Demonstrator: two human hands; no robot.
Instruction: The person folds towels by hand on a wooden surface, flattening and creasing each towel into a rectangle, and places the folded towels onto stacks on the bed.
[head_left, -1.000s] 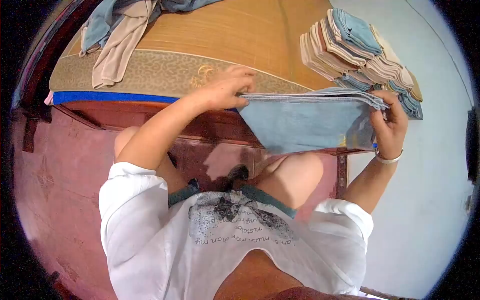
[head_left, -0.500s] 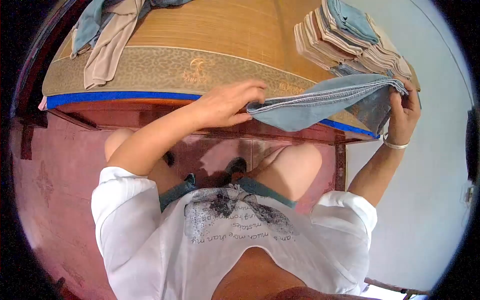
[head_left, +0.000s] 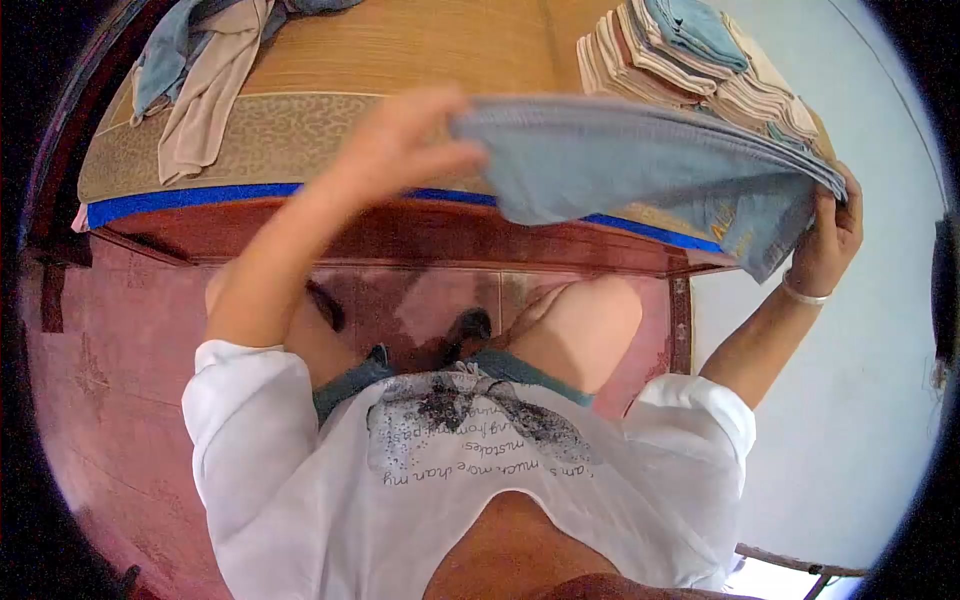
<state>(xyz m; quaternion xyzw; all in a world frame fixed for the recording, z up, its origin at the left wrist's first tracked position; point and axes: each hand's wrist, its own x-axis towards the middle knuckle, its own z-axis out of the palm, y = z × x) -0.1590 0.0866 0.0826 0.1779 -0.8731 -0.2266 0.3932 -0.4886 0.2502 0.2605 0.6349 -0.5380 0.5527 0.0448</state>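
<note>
A light blue towel (head_left: 620, 165), folded in layers with hemmed edges, stretches between my two hands above the bed's front edge. Yellow lettering shows near its right end. My right hand (head_left: 832, 235) grips the layered corner at the right. At the other end, my left hand (head_left: 405, 145) is blurred by motion, with thumb and fingers closed around the towel's left end. The towel's lower edge hangs loose.
A bed (head_left: 400, 50) with a woven mat and patterned border lies ahead. At its right stands a stack of folded cloths (head_left: 660, 70) in beige, brown and blue. Loose beige cloth (head_left: 205, 110) and blue cloth (head_left: 165, 60) drape at the left. A wall (head_left: 830, 400) is to the right.
The towel has opened out from a narrow fold into a broader hanging sheet. My left hand has moved left and up, and my right hand slightly right and down.
</note>
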